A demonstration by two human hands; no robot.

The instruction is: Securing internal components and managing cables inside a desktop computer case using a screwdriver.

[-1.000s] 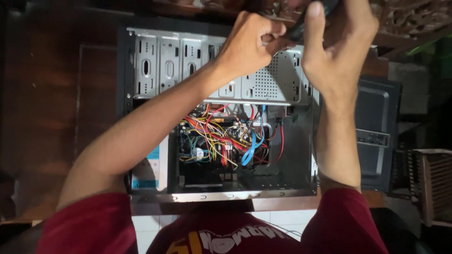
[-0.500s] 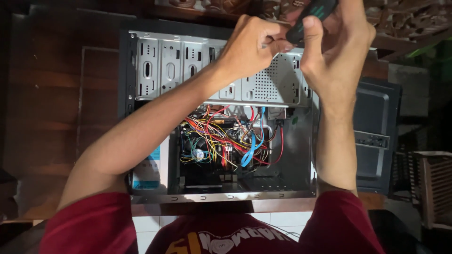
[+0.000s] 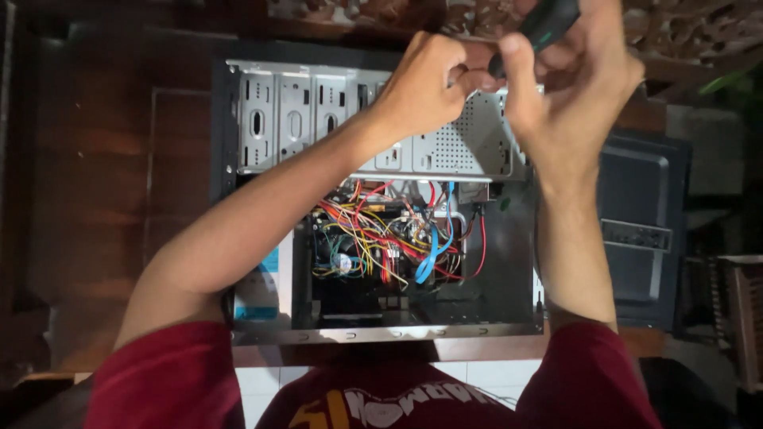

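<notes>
the computer case (image 3: 509,262) is showing black walls and a pale grey steel drive cage (image 3: 318,119) dotted with small holes, while the wires (image 3: 381,238) inside are running red, yellow, orange and black, with a flat blue cable (image 3: 429,254) crossing them; the screwdriver handle (image 3: 548,24) is looking black with a green band, the sleeves (image 3: 159,381) are showing dark red, and the wooden table (image 3: 103,159) is glowing reddish brown
</notes>
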